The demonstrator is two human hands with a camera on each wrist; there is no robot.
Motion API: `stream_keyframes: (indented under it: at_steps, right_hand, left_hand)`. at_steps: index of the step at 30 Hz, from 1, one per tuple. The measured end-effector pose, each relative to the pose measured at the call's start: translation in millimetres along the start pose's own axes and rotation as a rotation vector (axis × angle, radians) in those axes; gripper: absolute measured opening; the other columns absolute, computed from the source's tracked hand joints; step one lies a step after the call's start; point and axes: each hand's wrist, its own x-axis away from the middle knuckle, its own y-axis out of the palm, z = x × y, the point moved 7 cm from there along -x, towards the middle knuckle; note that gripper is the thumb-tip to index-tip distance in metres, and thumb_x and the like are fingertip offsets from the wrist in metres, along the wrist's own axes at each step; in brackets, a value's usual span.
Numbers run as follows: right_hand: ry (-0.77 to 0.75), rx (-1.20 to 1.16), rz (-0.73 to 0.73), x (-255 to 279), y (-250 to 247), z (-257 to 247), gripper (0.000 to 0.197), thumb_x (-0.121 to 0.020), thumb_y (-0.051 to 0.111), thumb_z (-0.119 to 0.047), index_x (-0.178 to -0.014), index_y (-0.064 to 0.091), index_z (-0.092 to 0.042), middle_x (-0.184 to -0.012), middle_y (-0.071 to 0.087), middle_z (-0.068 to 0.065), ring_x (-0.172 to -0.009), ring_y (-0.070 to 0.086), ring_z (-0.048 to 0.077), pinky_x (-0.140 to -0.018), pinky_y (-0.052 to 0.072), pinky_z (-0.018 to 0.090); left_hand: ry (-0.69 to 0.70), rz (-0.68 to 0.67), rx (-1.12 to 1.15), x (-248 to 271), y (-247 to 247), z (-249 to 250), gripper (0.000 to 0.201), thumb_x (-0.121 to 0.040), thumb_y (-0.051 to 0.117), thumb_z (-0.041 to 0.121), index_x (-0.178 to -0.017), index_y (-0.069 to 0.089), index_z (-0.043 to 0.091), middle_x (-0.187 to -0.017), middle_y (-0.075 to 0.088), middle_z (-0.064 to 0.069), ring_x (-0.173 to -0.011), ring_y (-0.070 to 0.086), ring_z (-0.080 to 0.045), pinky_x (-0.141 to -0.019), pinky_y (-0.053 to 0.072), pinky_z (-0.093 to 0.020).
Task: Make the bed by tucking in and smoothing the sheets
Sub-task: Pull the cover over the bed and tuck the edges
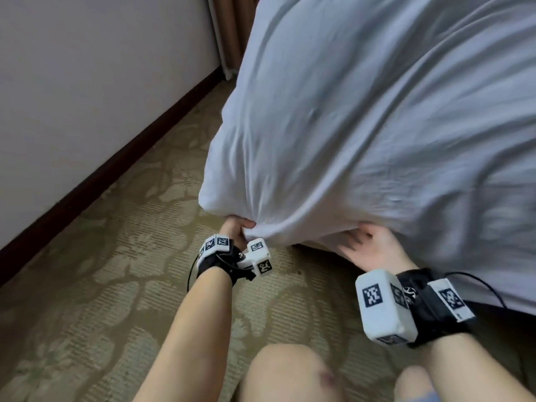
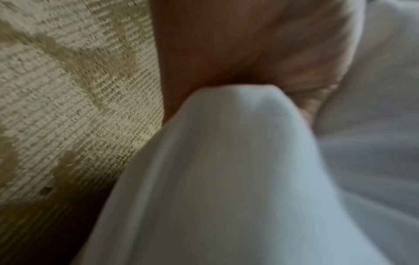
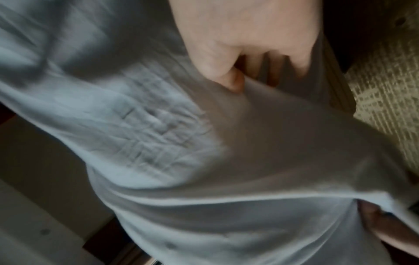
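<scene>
A white sheet (image 1: 362,126) covers the bed's corner and hangs down over its near edge, blurred by motion. My left hand (image 1: 239,226) grips a bunched fold at the sheet's lowest corner, and the left wrist view shows that fold (image 2: 238,161) coming out of the fist (image 2: 226,44). My right hand (image 1: 368,248) is at the hanging edge just to the right. In the right wrist view its thumb (image 3: 231,80) lies on top of the sheet (image 3: 204,161), with the fingers tucked behind the cloth and mostly hidden.
Patterned beige carpet (image 1: 101,285) runs between the bed and a pale wall with a dark baseboard (image 1: 87,175). A brown curtain (image 1: 229,30) hangs in the far corner. My bare knees (image 1: 290,372) are low, in front of the bed's corner.
</scene>
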Motion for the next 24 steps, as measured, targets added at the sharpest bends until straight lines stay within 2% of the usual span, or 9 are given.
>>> stream_keyframes:
  at_steps: [2, 4, 6, 8, 11, 13, 15, 17, 24]
  right_hand:
    - [-0.01, -0.056, 0.025, -12, -4, 1, 0.024, -0.092, 0.032, 0.0, -0.086, 0.053, -0.009, -0.105, 0.059, 0.007, -0.134, 0.039, 0.024, -0.091, 0.034, 0.035]
    - [-0.027, -0.211, 0.051, -22, -10, -2, 0.027, -0.07, 0.038, 0.006, -0.088, 0.054, -0.007, -0.109, 0.061, 0.007, -0.13, 0.044, 0.026, -0.094, 0.038, 0.034]
    - [-0.081, -0.388, 0.066, -26, -12, -8, 0.042, -0.058, 0.041, 0.004, -0.094, 0.058, -0.01, -0.113, 0.065, 0.004, -0.117, 0.056, 0.022, -0.094, 0.047, 0.031]
    - [-0.136, -0.499, 0.039, -26, -11, -15, 0.03, -0.066, 0.046, 0.001, -0.088, 0.059, -0.014, -0.079, 0.071, -0.002, -0.085, 0.065, 0.012, -0.07, 0.056, 0.019]
    - [-0.157, -0.504, 0.015, -22, -8, -23, 0.014, -0.079, 0.048, -0.002, -0.074, 0.054, -0.014, -0.05, 0.063, -0.004, -0.047, 0.063, 0.009, -0.045, 0.049, 0.014]
    - [-0.141, -0.416, -0.036, -21, -4, -22, 0.018, -0.068, 0.058, -0.004, -0.082, 0.06, -0.015, -0.062, 0.07, -0.002, -0.053, 0.069, 0.013, -0.055, 0.054, 0.02]
    - [-0.098, -0.292, -0.036, -23, -10, -13, 0.02, -0.072, 0.053, -0.007, -0.088, 0.062, -0.014, -0.073, 0.074, 0.001, -0.062, 0.071, 0.016, -0.067, 0.053, 0.028]
    - [-0.029, -0.179, 0.04, -23, -22, 0, 0.018, -0.087, 0.041, -0.008, -0.082, 0.058, -0.012, -0.067, 0.071, 0.003, -0.063, 0.068, 0.018, -0.066, 0.047, 0.025]
    - [0.105, -0.001, 0.095, -9, -44, 22, 0.017, -0.092, 0.035, -0.014, -0.079, 0.046, -0.015, -0.088, 0.06, 0.003, -0.076, 0.047, 0.017, -0.068, 0.038, 0.029]
  left_hand:
    - [0.055, 0.086, -0.089, -18, 6, 14, 0.052, -0.083, 0.038, 0.0, -0.133, 0.041, -0.011, -0.126, 0.054, -0.031, -0.113, 0.056, -0.042, -0.092, 0.046, -0.044]
    - [0.141, 0.177, -0.131, -30, 12, 26, 0.05, -0.09, 0.041, 0.007, -0.138, 0.038, -0.007, -0.142, 0.041, -0.026, -0.129, 0.043, -0.041, -0.081, 0.048, -0.034]
    - [0.18, 0.183, 0.001, -31, 17, 34, 0.051, -0.084, 0.06, 0.018, -0.133, 0.048, 0.007, -0.131, 0.052, -0.016, -0.116, 0.053, -0.035, -0.078, 0.043, -0.026]
    - [0.202, 0.142, -0.013, -29, 27, 35, 0.033, -0.077, 0.069, 0.027, -0.106, 0.058, 0.014, -0.098, 0.058, -0.002, -0.082, 0.056, -0.025, -0.072, 0.045, -0.024]
    - [0.117, 0.123, 0.419, -26, 32, 17, 0.012, -0.084, 0.045, 0.017, -0.072, 0.04, 0.018, -0.06, 0.039, 0.003, -0.051, 0.039, -0.011, -0.051, 0.039, -0.013]
    - [0.06, 0.076, 0.606, -19, 38, 6, 0.008, -0.066, 0.043, 0.011, -0.066, 0.041, 0.019, -0.05, 0.046, 0.003, -0.046, 0.047, -0.011, -0.061, 0.046, -0.018]
    - [0.051, -0.06, 0.687, -13, 40, -3, 0.023, -0.074, 0.047, 0.026, -0.089, 0.056, 0.011, -0.088, 0.066, -0.014, -0.084, 0.063, -0.027, -0.093, 0.044, -0.042]
    - [0.033, -0.058, 0.773, -11, 29, -15, 0.058, -0.08, 0.049, 0.05, -0.123, 0.049, 0.012, -0.124, 0.054, -0.019, -0.118, 0.048, -0.041, -0.102, 0.031, -0.061]
    - [0.284, 0.007, 0.87, 3, -12, 7, 0.061, -0.085, 0.05, 0.06, -0.127, 0.057, 0.017, -0.123, 0.062, -0.011, -0.107, 0.061, -0.029, -0.094, 0.048, -0.042]
